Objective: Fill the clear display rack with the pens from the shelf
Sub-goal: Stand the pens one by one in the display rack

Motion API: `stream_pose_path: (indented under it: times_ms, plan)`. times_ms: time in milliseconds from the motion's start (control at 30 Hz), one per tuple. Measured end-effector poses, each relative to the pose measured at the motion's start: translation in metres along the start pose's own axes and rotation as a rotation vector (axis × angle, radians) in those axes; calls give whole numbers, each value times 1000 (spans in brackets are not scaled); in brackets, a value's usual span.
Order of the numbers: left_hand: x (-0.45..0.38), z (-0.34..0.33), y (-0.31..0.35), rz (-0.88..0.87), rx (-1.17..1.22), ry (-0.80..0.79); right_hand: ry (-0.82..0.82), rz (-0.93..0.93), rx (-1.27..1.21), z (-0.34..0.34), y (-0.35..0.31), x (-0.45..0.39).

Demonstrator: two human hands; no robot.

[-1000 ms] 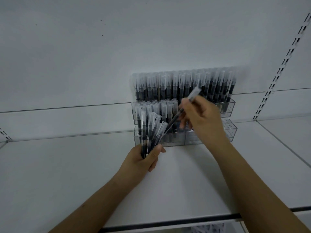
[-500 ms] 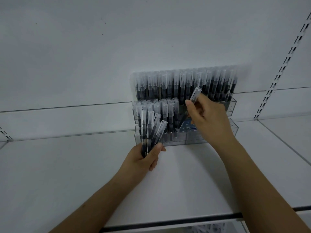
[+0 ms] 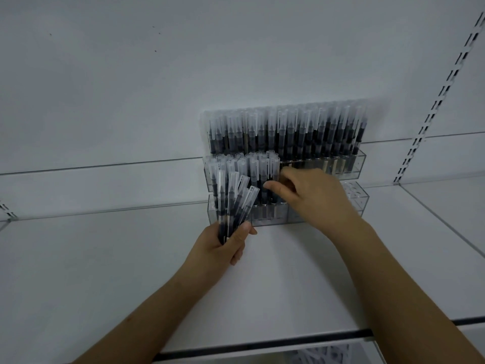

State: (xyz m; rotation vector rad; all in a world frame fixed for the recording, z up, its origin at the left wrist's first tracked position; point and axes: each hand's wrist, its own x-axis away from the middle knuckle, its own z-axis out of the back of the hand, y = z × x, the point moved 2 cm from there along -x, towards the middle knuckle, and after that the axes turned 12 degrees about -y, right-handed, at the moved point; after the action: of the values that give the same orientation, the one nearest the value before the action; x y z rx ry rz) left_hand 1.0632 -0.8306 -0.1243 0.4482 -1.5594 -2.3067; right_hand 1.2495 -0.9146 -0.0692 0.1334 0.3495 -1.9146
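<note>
Left hand [image 3: 225,248] is gripping a fan of spare pens [image 3: 233,203] above the shelf [image 3: 288,279], while right hand [image 3: 315,198], fingers curled and apparently pinching nothing now, is leaving its raised pen seated in the clear display rack [image 3: 359,164], middle tier gaining one.

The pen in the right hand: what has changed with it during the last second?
The right hand carried it down into the middle row of the clear display rack, beside the pens already standing there; whether the fingers have released it is unclear. The left hand kept its grip on the fanned bundle of pens.
</note>
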Motion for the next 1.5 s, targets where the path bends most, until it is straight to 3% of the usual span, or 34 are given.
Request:
stream_pose_path:
  times_ms: [167, 233, 300, 367, 500, 567, 700, 767, 833, 1267, 1367, 1500]
  plan:
    - [0, 0, 0, -2, -15, -9, 250, -11, -289, 12, -3, 7]
    - [1, 0, 0, -3, -27, -8, 184, 100, -490, 11, -10, 8]
    - [0, 0, 1, -7, -29, 1, 3, 178, -656, 7, -22, 8]
    - [-1, 0, 1, -5, -24, 12, -138, 198, -686, 0, -32, 6]
    - [-2, 0, -1, -21, -18, 13, -160, 144, -774, 0, -30, 5]
    - [-2, 0, -1, -16, -5, 7, -42, 78, -896, 10, -21, 7]
    - [-1, 0, -1, -18, 21, 4, 423, -14, -1251, 29, 5, 11]
    - [-1, 0, 0, -20, 27, 8, 603, -65, -1179, 32, 13, 14]
    - [-2, -1, -1, -16, 28, 6, 662, -113, -1004, 31, 15, 14]
    - [-1, -2, 1, -7, 25, 7, 304, -41, -210, 4, 8, -9]
    - [-2, -3, 0, -7, 18, 10, 291, -73, -24, -2, 2, -16]
    - [-1, -4, -1, -16, 8, 12, 319, -74, 13, -4, -1, -20]
